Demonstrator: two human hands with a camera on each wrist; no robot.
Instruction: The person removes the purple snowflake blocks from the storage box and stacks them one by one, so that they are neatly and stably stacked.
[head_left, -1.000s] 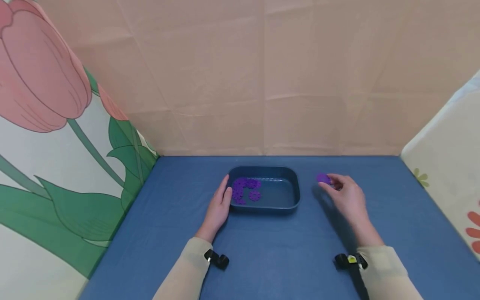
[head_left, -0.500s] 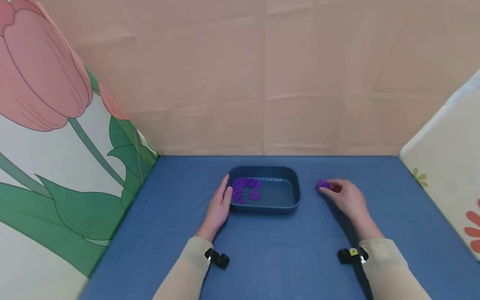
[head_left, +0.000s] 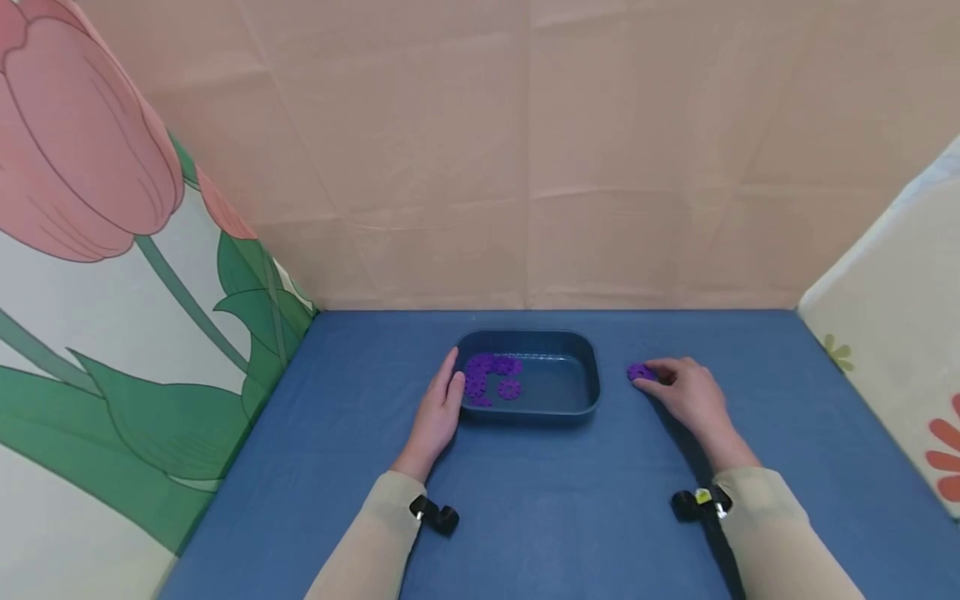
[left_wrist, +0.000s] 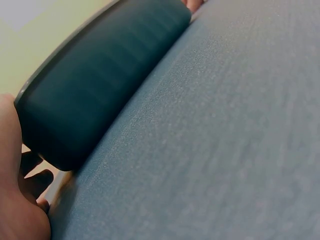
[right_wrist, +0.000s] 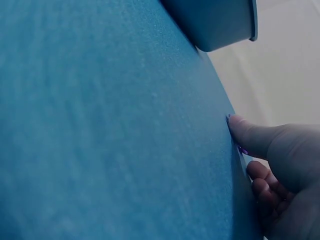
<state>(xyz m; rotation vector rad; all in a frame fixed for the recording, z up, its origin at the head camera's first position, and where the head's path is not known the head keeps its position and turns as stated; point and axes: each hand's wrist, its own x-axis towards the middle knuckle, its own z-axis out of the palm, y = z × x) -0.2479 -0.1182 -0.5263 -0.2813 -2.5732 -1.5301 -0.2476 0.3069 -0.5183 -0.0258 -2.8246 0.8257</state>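
Note:
My right hand [head_left: 693,400] pinches a purple notched disc [head_left: 640,372] between thumb and fingers, down at the blue tabletop to the right of the tray. The right wrist view shows the thumb [right_wrist: 250,137] at the table surface, with slivers of purple beside it; most of the disc is hidden there. My left hand [head_left: 435,417] rests along the left end of a dark blue-green rectangular tray [head_left: 555,416], its fingers fairly straight. Several more purple notched discs [head_left: 509,389] lie in the tray's left half. From the left wrist, the tray's outer wall [left_wrist: 95,80] fills the upper left.
A blue cloth [head_left: 555,517] covers the table. Behind it hangs a beige backdrop [head_left: 525,167]; a tulip-printed panel [head_left: 187,400] borders the left and a pale flowered one [head_left: 892,333] the right. Each sleeve carries a small black wrist camera [head_left: 435,515].
The right hand has lowered the purple disc to the table, tilting it flatter and shifting it slightly left. The left hand and the tray have stayed put.

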